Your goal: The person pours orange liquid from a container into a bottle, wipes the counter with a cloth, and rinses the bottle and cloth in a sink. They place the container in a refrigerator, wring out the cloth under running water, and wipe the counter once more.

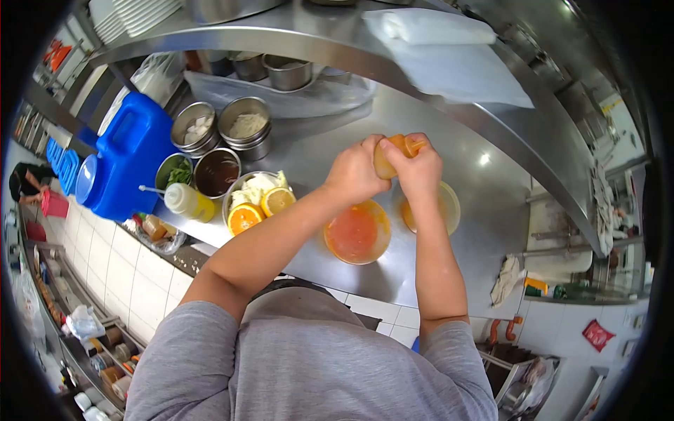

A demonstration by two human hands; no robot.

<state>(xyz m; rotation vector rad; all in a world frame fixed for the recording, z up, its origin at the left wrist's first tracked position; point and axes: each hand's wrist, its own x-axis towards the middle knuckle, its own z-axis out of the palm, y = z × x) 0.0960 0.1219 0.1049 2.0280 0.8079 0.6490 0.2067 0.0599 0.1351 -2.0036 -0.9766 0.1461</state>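
Both my hands are closed around a squashed piece of orange [385,163], raised over the steel counter. My left hand [354,168] grips its left side, and my right hand [419,165] presses on it from the right with the thumb across it. Just below my hands stands a clear bowl of orange-red liquid [353,231]. A second clear bowl [451,208] with something orange in it is partly hidden behind my right forearm. To the left, a bowl holds a cut orange half [246,219], a cut lemon-like half [278,201] and pale leafy pieces [254,188].
Left on the counter [484,245] are a blue jug [130,165], a squeeze bottle [188,202], a dark sauce container [217,172] and steel tins [246,126]. A steel shelf [316,35] bearing a plastic roll [439,28] overhangs the back. Another person [29,184] stands far left.
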